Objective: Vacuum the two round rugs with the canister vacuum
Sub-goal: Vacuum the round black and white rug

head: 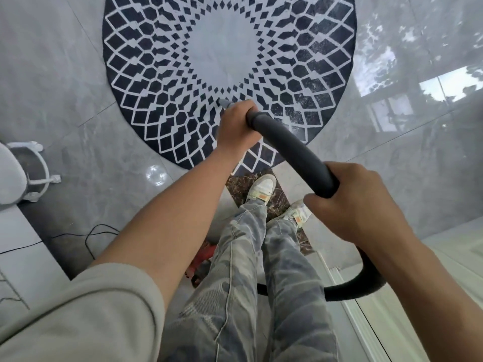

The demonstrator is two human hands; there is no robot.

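Note:
A round rug point(227, 48) with a black-and-white diamond pattern and a pale grey centre lies on the tiled floor ahead of me. My left hand point(236, 125) grips the front end of the dark vacuum hose point(290, 150), and a grey nozzle tip point(223, 102) pokes out past its fingers onto the rug's near part. My right hand point(355, 202) holds the same hose farther back; behind it the hose loops down and round behind my legs. A red part of the canister vacuum point(202, 259) shows behind my left leg. Only one rug is in view.
A white stool frame with a grey cushion point(23, 173) stands at the left edge. A thin black cable point(88, 239) trails over the floor at lower left. A white door frame or sill point(366, 304) runs along the lower right. My feet stand on a dark marble threshold point(240, 186).

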